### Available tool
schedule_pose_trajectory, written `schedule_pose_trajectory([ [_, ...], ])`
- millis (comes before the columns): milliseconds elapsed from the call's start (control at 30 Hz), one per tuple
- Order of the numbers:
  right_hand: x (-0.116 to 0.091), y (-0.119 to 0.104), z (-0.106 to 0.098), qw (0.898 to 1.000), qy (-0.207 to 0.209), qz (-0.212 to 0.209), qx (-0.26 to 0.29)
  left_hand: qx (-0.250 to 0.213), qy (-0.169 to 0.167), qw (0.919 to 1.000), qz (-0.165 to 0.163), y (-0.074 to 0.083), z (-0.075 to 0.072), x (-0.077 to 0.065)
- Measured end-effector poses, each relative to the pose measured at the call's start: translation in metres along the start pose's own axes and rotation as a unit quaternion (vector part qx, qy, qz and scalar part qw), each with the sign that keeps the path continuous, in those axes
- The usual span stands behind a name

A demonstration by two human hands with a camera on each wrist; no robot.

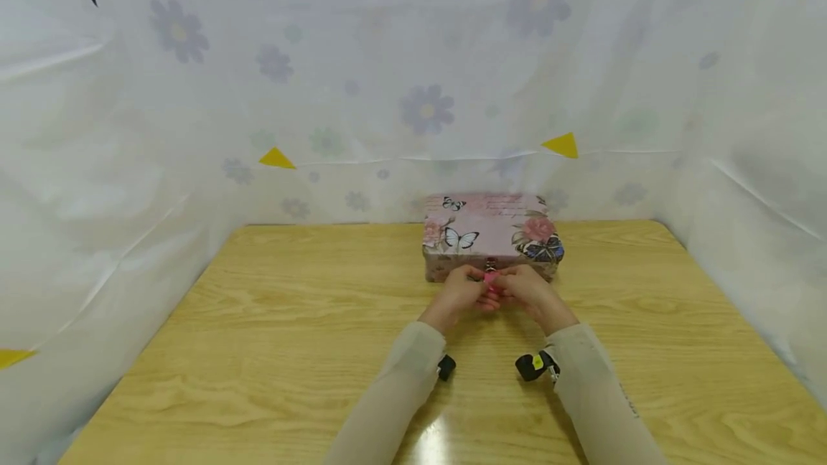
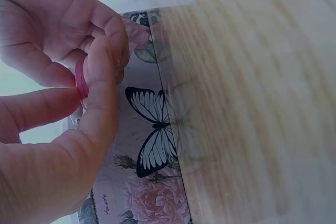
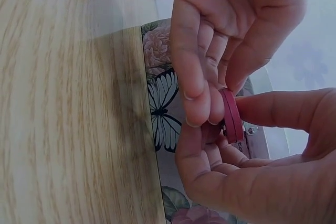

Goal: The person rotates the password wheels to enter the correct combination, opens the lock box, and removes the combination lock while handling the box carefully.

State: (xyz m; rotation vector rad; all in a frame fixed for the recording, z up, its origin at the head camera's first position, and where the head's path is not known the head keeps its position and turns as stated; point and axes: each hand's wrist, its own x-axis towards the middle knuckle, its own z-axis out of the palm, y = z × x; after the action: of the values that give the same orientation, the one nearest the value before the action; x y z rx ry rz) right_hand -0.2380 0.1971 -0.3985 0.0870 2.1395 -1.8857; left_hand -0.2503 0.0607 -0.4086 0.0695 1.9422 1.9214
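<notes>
Well, I have left hand (image 1: 460,293) and right hand (image 1: 531,291) both pinching the lock (image 1: 491,278) at the front of the box (image 1: 494,224), near the far edge of the desk (image 1: 291,336); such crowding could make me fumble it, or an uneven tug drag the box.

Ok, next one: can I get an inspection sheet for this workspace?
Surface: wood-grain table, glare near its front.
Job's things: pink box with flowers and butterflies, lid down, toward the table's far side; pink piece at its front clasp. Whether it is fastened: cannot tell.
Clutter: nothing seen.
Grips: left grip and right grip both hold the pink piece.
Cables: nothing seen.
Surroundings: pale flowered sheet behind; yellow triangles on it.
</notes>
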Motion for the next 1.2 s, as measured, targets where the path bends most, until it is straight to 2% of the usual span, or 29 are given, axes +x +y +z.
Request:
schedule_pose_trajectory([
  [300, -0.0003, -0.0023, 0.0002, 1.0, -0.005, 0.004, 0.01, 0.012, -0.002, 0.9999, 0.0, 0.0015, 0.001, -0.001],
  [567, -0.0015, -0.0012, 0.0002, 1.0, 0.003, 0.01, 0.004, -0.003, -0.004, 1.0, -0.001, 0.0002, 0.0014, -0.002],
  [800, 0.0015, 0.0006, -0.0023, 1.0, -0.009, -0.003, -0.006, -0.006, -0.003, 1.0, 0.005, 0.003, 0.0009, -0.0023],
  [1200, -0.0009, -0.0018, 0.0008, 1.0, 0.008, -0.004, -0.009, -0.001, -0.017, 0.9997, 0.015, -0.0009, -0.0016, 0.002],
])
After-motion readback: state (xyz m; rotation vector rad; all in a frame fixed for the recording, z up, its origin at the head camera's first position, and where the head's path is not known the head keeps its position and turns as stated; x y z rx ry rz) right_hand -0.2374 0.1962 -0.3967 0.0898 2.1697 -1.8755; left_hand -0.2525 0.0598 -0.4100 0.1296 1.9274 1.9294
